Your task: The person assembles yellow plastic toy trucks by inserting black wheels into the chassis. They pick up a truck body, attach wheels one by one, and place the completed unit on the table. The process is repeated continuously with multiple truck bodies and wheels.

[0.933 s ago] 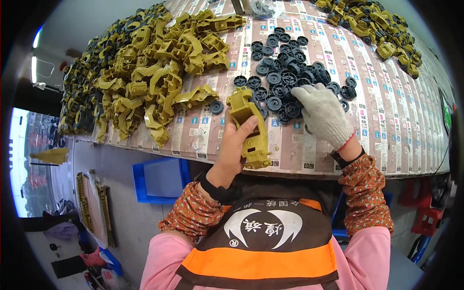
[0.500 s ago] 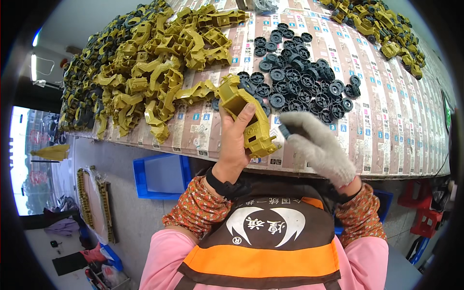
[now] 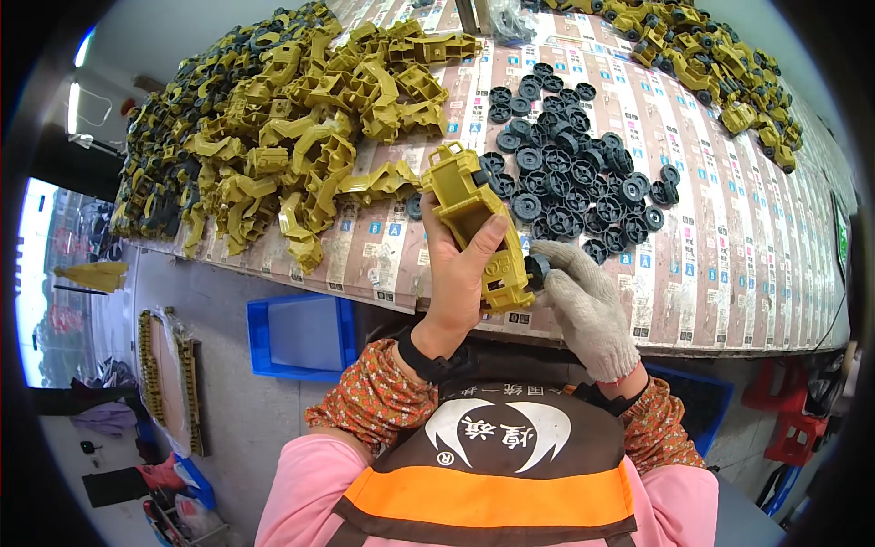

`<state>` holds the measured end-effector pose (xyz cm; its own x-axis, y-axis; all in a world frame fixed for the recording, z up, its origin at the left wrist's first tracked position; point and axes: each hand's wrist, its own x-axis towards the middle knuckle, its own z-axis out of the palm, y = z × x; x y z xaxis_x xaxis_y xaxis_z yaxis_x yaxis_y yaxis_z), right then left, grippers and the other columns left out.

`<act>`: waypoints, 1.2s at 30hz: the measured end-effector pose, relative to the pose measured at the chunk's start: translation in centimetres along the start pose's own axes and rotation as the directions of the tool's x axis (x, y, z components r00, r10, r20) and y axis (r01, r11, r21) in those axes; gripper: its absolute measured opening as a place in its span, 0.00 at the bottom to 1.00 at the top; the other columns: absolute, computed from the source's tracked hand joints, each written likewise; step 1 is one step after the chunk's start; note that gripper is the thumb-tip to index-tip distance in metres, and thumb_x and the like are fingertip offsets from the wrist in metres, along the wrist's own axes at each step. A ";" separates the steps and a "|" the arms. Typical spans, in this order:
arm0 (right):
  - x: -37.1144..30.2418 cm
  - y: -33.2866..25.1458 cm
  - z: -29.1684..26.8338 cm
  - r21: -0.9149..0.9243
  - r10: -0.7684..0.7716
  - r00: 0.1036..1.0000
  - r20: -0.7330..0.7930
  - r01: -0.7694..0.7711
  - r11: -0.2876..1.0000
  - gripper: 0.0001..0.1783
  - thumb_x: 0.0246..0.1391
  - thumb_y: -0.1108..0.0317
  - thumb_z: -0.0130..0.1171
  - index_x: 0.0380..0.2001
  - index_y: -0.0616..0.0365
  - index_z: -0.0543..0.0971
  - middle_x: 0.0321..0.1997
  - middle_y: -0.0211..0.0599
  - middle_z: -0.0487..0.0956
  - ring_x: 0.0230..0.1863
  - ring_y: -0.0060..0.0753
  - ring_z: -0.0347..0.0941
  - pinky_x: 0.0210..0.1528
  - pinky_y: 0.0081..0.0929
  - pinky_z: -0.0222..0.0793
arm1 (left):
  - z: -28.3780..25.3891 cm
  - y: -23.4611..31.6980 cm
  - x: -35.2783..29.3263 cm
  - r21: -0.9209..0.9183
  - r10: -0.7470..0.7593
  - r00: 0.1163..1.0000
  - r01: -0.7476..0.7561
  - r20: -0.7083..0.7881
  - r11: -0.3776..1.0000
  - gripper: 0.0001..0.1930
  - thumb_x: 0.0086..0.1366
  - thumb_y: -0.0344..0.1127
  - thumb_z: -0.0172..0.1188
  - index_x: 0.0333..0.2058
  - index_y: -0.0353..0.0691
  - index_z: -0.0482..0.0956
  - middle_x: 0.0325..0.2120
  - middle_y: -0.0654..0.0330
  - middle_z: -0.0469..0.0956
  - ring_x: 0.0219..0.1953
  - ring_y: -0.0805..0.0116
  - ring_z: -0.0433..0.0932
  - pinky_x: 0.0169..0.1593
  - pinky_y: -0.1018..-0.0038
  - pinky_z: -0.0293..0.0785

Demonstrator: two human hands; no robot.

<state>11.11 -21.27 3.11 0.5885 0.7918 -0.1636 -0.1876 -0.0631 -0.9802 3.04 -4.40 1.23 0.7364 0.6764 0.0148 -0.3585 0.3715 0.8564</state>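
Held above the table's near edge is a yellow plastic toy truck body [image 3: 503, 266], tilted with its open hollow showing. My bare left hand [image 3: 456, 287] is closed round it, thumb across its side. In my right hand [image 3: 588, 310], which wears a light knitted glove, a dark toy wheel [image 3: 538, 270] is pinched between thumb and fingers. That wheel is against the right side of the truck body, near its lower end; whether it sits on an axle I cannot tell. A second dark wheel [image 3: 480, 177] shows on the body's upper right side.
A heap of loose dark wheels [image 3: 570, 169] lies just beyond my hands on the paper-covered table [image 3: 729, 264]. Yellow truck bodies [image 3: 310, 150] are piled at the left. Bodies with wheels [image 3: 720, 68] lie far right. A blue bin [image 3: 301, 337] stands below the table edge.
My right hand has brought its wheel left and down against the truck body. The truck body has shifted slightly right and turned a little in my left hand.
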 end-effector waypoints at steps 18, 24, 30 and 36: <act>-2.0 1.6 1.7 -0.455 -0.328 0.944 -0.005 0.290 0.842 0.30 0.55 0.81 0.55 0.64 0.66 0.75 0.33 0.56 0.81 0.32 0.57 0.81 0.38 0.47 0.76 | 0.3 -1.5 -1.3 0.223 0.364 0.890 -0.427 0.273 0.876 0.49 0.66 0.19 0.69 0.75 0.48 0.46 0.63 0.59 0.69 0.60 0.66 0.76 0.61 0.66 0.77; -1.9 1.2 1.1 -0.519 -0.295 0.955 0.007 0.256 0.816 0.25 0.53 0.80 0.54 0.57 0.61 0.78 0.35 0.59 0.82 0.35 0.67 0.80 0.38 0.51 0.76 | -0.8 -3.1 -1.0 0.155 0.316 0.836 -0.421 0.449 0.894 0.46 0.66 0.20 0.69 0.74 0.47 0.49 0.67 0.58 0.64 0.67 0.63 0.71 0.66 0.63 0.74; 0.9 -2.6 -3.0 -0.532 -0.398 0.904 -0.155 0.263 0.805 0.17 0.60 0.77 0.60 0.53 0.61 0.83 0.42 0.45 0.88 0.37 0.36 0.86 0.42 0.30 0.81 | 0.6 0.4 1.1 0.295 -0.035 0.890 -0.114 0.455 0.949 0.42 0.68 0.24 0.69 0.73 0.48 0.54 0.60 0.56 0.71 0.60 0.66 0.76 0.61 0.69 0.76; 1.0 -5.4 -3.8 -0.618 -0.488 0.841 0.232 0.515 0.594 0.29 0.60 0.67 0.67 0.64 0.57 0.77 0.59 0.49 0.81 0.58 0.48 0.80 0.61 0.38 0.76 | 0.7 2.4 1.3 0.710 -0.507 0.668 -0.045 0.544 0.702 0.41 0.69 0.38 0.71 0.73 0.48 0.55 0.52 0.55 0.74 0.51 0.61 0.81 0.56 0.67 0.77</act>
<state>15.71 -22.40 7.82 0.4039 0.8380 0.3669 0.6778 -0.0048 -0.7352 3.56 -3.12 3.68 0.9862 -0.0822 -0.1440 0.1228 -0.2209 0.9675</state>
